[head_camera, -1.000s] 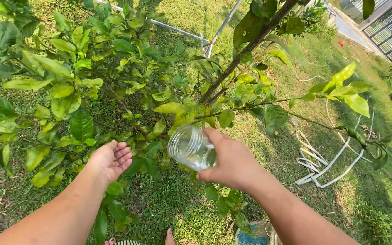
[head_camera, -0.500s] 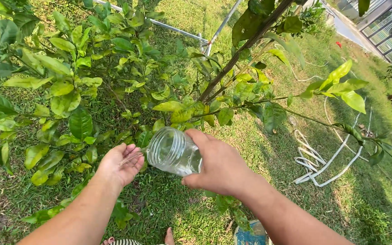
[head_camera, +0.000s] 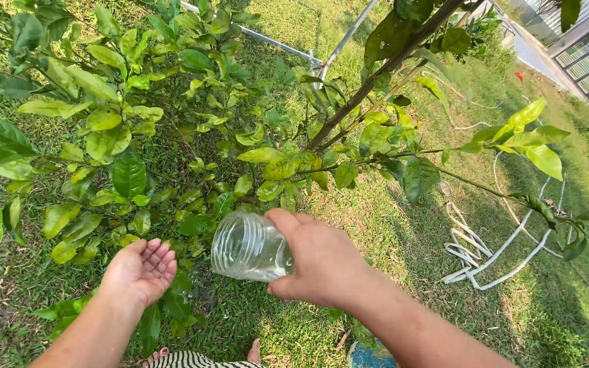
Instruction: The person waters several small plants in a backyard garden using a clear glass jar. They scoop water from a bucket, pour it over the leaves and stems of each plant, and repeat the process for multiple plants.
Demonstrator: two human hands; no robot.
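One clear jar point(head_camera: 248, 247) — right hand point(head_camera: 323, 262) holds it; left hand point(head_camera: 139, 270) cupped.

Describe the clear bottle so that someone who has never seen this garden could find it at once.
Start at the leafy young tree on the grass, then look just below its lowest leaves. There the right hand grips a clear bottle lying sideways, beside the open left hand. It is the only see-through thing among green leaves, and the white hose lies far off.

The jar point(head_camera: 250, 247) is lying sideways in the right hand point(head_camera: 322, 262), just right of the cupped left hand point(head_camera: 141, 269). The bush point(head_camera: 172, 123) is standing beyond both, the hose point(head_camera: 495, 252) lying on the grass point(head_camera: 390, 232) at right.
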